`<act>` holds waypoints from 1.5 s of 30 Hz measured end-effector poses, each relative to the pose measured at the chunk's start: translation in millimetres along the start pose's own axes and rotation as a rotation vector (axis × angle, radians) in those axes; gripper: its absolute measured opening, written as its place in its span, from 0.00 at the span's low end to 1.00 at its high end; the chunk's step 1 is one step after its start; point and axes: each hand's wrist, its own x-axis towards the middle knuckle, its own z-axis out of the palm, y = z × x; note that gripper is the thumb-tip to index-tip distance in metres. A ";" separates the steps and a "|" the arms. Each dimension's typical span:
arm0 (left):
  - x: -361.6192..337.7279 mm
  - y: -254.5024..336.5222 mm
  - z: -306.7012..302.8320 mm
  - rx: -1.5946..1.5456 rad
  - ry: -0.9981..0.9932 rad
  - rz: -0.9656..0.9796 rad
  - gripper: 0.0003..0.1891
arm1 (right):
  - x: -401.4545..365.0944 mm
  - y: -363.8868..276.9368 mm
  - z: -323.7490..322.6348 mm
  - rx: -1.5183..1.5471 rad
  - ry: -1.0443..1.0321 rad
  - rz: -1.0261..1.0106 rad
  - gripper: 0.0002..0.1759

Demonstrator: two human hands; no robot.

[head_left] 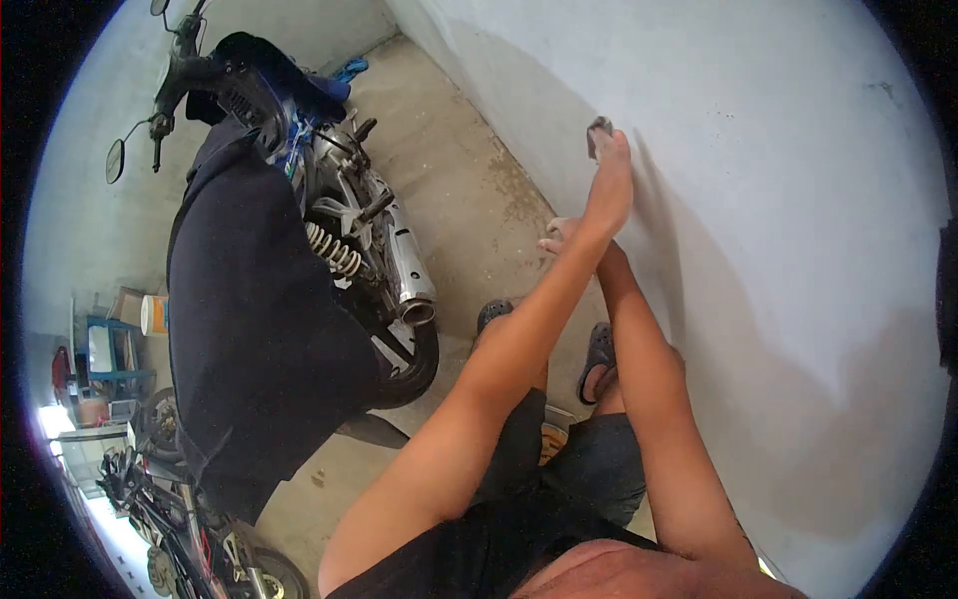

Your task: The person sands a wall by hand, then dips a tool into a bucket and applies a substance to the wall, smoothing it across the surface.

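Note:
My left hand [613,158] reaches up to the pale wall [758,190], its fingers closed on a small dark grey sheet [593,138] that looks like sandpaper. The sheet is at the wall's surface, partly covered by the fingers. Lower down, my right hand [563,234] is near the foot of the wall, partly hidden behind my left forearm. Its visible fingers are stretched out and apart, with nothing seen in them. Pale dust shows on the fingers of both hands.
A motorbike [344,215] stands to the left, partly draped with a dark cloth [259,329]. Another motorbike [180,529] is at the lower left. Behind are a white bucket [155,315] and a blue rack [120,349]. My feet in dark clogs [599,359] rest on the concrete floor [454,190].

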 end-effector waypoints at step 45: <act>46.8 -108.0 19.2 0.043 -0.016 0.166 0.37 | 65.2 -14.9 2.8 -0.042 0.004 -0.118 0.42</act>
